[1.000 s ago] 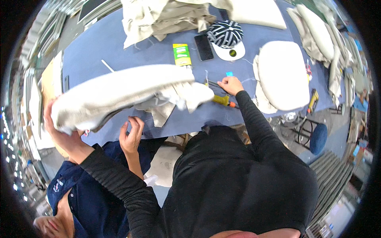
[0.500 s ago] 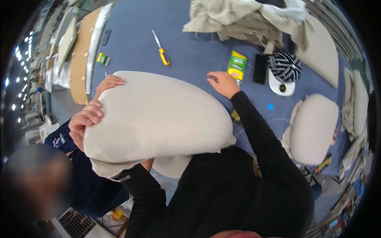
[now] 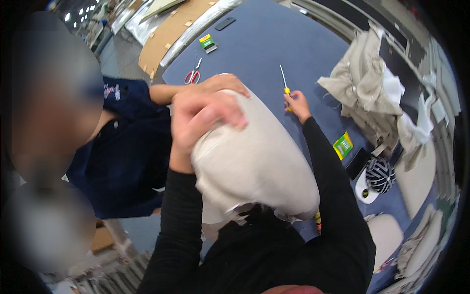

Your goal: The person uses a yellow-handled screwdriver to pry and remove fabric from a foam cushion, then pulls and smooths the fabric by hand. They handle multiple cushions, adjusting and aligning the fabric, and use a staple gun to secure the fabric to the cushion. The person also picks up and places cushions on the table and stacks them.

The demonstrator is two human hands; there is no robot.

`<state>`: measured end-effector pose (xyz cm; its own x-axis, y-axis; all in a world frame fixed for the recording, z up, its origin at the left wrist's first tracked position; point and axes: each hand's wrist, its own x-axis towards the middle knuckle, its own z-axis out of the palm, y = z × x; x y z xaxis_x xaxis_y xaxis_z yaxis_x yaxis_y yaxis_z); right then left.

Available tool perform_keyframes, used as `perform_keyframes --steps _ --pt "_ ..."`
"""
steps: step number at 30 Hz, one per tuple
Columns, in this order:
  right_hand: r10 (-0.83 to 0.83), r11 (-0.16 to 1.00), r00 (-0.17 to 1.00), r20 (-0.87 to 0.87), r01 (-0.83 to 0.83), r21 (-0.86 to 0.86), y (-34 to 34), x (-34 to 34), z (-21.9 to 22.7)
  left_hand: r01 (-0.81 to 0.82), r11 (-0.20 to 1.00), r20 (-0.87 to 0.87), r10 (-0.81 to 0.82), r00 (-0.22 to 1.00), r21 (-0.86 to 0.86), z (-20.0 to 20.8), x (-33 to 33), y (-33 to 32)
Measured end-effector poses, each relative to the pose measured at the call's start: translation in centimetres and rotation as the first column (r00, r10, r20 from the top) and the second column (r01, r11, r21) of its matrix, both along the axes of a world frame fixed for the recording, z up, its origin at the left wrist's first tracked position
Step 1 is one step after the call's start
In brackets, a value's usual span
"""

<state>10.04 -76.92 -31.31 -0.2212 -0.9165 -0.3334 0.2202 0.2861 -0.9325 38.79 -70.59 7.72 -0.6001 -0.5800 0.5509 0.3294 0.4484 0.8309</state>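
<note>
A large beige fabric-covered cushion (image 3: 259, 157) rests against my body at the table edge, its loose cloth hanging along the near side. My left hand (image 3: 208, 115), somewhat blurred, grips the cushion's upper left end with bent fingers. Just beyond it, a co-worker's hand (image 3: 223, 84) lies on the same end. Out on the table my right hand (image 3: 297, 104) is closed round the yellow handle of a screwdriver (image 3: 287, 91), whose thin metal shaft points away from me.
On the blue-grey table (image 3: 264, 34) lie red-handled scissors (image 3: 192, 76), a green-yellow box (image 3: 207, 43), a dark phone (image 3: 225, 23) and a green-yellow packet (image 3: 343, 145). Beige cloth (image 3: 360, 81) is heaped at right, near a cap (image 3: 378, 176). A co-worker (image 3: 127, 161) stands close at left.
My right hand has reached forward and taken hold of the screwdriver. My left hand has come from below onto the cushion's end. The view has turned left, and the cushion stands more steeply.
</note>
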Motion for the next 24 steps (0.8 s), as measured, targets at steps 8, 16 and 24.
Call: perform_keyframes --steps 8,16,24 --pt "-0.132 0.910 0.955 0.267 0.223 -0.349 22.2 -6.4 23.0 -0.281 0.936 0.081 0.269 0.960 0.215 -0.5 -5.9 -3.2" --pt "-0.691 0.575 0.623 -0.366 0.168 -0.801 28.5 1.6 36.8 -0.263 0.959 0.142 0.276 0.951 -0.102 0.1 -12.2 -2.4" --pt "-0.864 0.229 0.409 -0.293 -0.200 -0.953 22.0 7.9 39.7 -0.270 0.961 0.101 0.275 0.956 -0.060 -0.7 -12.3 -3.1"
